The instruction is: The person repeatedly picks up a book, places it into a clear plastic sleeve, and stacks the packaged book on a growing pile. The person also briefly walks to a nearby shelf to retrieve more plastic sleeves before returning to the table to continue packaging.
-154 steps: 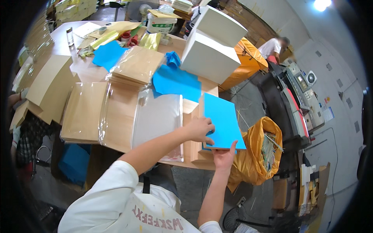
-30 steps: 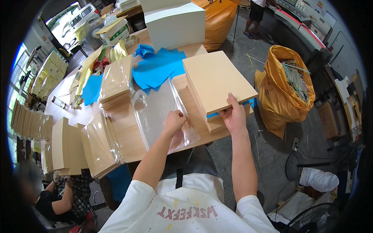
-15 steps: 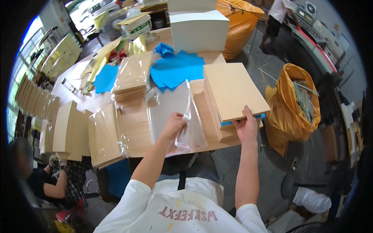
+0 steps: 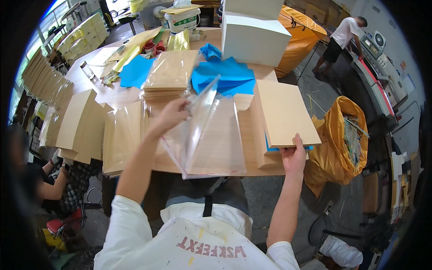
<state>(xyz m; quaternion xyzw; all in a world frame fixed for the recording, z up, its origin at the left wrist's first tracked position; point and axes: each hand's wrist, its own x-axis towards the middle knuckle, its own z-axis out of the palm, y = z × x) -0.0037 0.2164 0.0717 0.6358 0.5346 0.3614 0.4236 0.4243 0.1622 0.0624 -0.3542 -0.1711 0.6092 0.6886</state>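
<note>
My left hand (image 4: 172,115) pinches the top flap of a clear plastic bag (image 4: 208,135) and lifts it off the wooden table (image 4: 252,168). The bag hangs open, its lower side lying on the table in front of me. My right hand (image 4: 294,155) grips the near edge of a tan board (image 4: 284,112) that rests on a stack at the table's right end. A blue sheet (image 4: 270,148) peeks out under that board.
Blue paper sheets (image 4: 227,75), a bagged stack of boards (image 4: 170,72) and a white box (image 4: 253,31) lie farther back. More tan boards (image 4: 81,121) sit at the left. An orange sack (image 4: 344,139) stands at the right. A seated person (image 4: 54,180) is at my left; another person (image 4: 342,36) stands far back.
My left hand has raised the bag's flap higher, opening the bag wider. My right hand still holds the tan board's edge.
</note>
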